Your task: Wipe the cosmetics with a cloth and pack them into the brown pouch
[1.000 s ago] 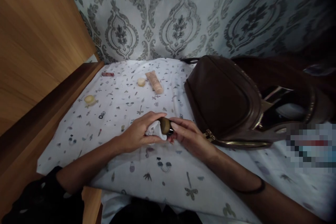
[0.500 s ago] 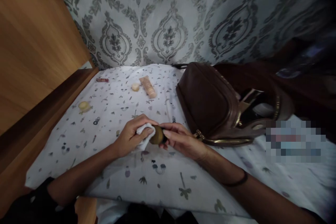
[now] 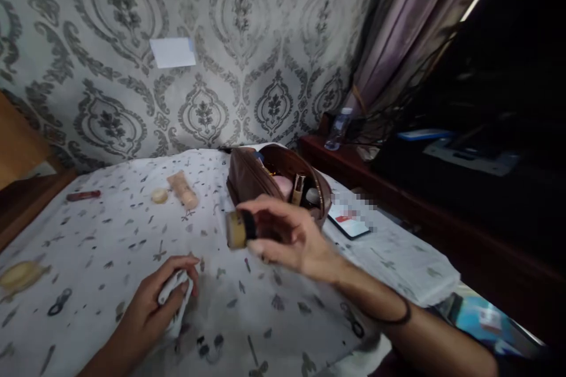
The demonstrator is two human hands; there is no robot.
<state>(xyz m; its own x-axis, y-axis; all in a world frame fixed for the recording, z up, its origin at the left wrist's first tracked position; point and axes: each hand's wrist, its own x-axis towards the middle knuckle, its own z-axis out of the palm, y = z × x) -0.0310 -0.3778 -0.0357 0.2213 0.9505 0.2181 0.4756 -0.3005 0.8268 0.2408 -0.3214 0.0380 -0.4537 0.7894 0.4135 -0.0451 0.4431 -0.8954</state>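
Note:
Between thumb and fingers of my right hand (image 3: 296,241) is a small tan jar (image 3: 237,230), gripped by its black lid and tipped on its side above the cloth. Lower left, my left hand (image 3: 161,294) is closed around a crumpled white wipe (image 3: 177,294). Just behind the jar stands a brown cosmetic bag (image 3: 247,179), unzipped, with a gold-capped bottle (image 3: 299,188) and other items inside. My right hand partly hides the bag's front.
On the patterned white cloth (image 3: 145,230) lie a beige tube (image 3: 183,189), a small round pot (image 3: 160,195), a reddish slim tube (image 3: 84,195) and a yellowish round item (image 3: 20,277). A phone (image 3: 349,221) lies right of the bag. A clear bottle (image 3: 339,129) stands behind on a dark red surface.
My hands have come apart. The right one has carried the jar away from the wipe towards the bag, while the left keeps the wipe. My view has turned to the right.

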